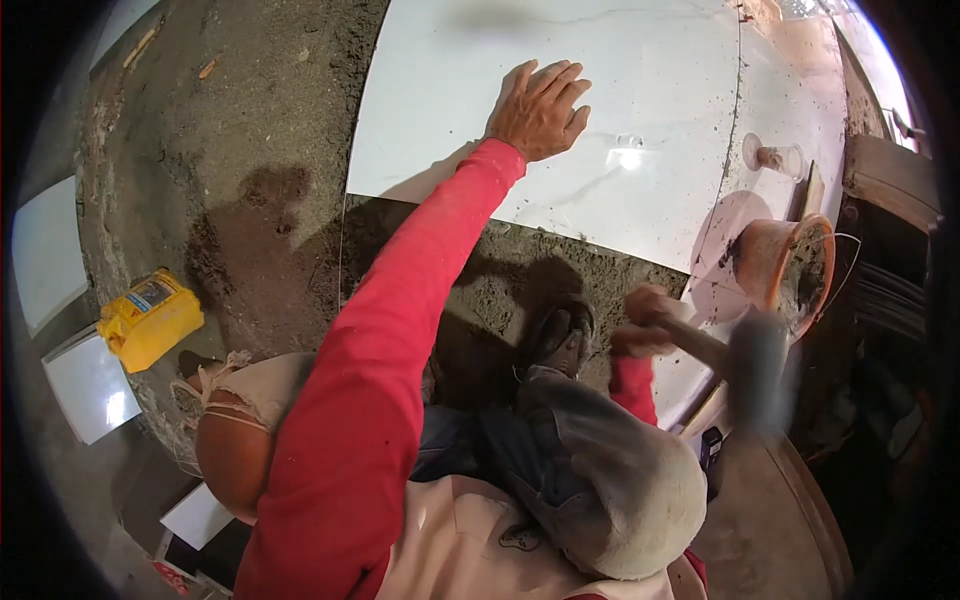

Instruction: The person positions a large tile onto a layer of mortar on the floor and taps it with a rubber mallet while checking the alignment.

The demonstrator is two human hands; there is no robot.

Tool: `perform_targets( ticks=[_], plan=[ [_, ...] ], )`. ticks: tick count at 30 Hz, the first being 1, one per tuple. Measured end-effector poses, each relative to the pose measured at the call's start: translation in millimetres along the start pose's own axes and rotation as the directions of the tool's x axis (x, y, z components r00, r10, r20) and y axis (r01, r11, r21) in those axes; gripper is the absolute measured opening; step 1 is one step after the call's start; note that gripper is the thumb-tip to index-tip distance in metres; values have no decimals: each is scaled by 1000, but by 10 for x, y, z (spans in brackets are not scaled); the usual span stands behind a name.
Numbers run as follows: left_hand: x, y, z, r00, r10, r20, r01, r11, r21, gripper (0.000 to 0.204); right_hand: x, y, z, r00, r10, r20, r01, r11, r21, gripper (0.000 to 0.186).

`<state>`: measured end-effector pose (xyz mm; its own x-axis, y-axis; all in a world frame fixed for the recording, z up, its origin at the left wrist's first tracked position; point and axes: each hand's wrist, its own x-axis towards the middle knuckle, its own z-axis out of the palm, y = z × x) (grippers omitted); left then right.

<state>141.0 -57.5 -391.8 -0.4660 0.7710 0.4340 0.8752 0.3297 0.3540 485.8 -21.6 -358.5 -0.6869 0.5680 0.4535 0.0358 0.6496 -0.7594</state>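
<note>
My left hand (pixel 543 110) lies on a large white floor tile (pixel 600 190), its fingers stretched out and the palm down. The arm in its red sleeve reaches forward across grey mortar. At the right, my right hand (pixel 643 322) is closed around the wooden handle of a mallet (pixel 765 375). The mallet's dark head is blurred and held up in the air, apart from the tile. Wet mortar (pixel 520 270) borders the near edge of the tile, and my foot (pixel 562 335) stands in it.
An orange bucket (pixel 785 265) with mortar traces lies tipped at the right, close to a clear cup (pixel 780 160) on tiles. A yellow bag (pixel 150 318) sits at the left. White tiles (pixel 90 385) lie beyond it. Rough mortar bed (pixel 260 90) spreads along the left.
</note>
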Motion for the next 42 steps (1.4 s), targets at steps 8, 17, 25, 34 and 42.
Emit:
perform_targets(
  ticks=[8,17,25,34,42],
  plan=[
    [-154,-129,4,1000,-26,4,26,999,28,33,557,-452,187,970,224,-92,-164,888,429,44],
    [-128,-185,-14,999,-40,2,40,999,30,37,525,-667,115,939,337,65,-326,936,-135,47],
    [-76,-62,172,1000,-21,-21,19,994,-104,36,104,-384,255,825,550,129,-512,825,-238,17],
    [77,1432,-694,806,-93,584,578,-87,-811,51,1199,-763,-10,941,338,-5,-313,867,-388,16],
    [687,1158,-990,787,-367,495,593,231,-771,44,819,-125,-2516,744,562,-363,-499,105,-861,56]
  ],
)
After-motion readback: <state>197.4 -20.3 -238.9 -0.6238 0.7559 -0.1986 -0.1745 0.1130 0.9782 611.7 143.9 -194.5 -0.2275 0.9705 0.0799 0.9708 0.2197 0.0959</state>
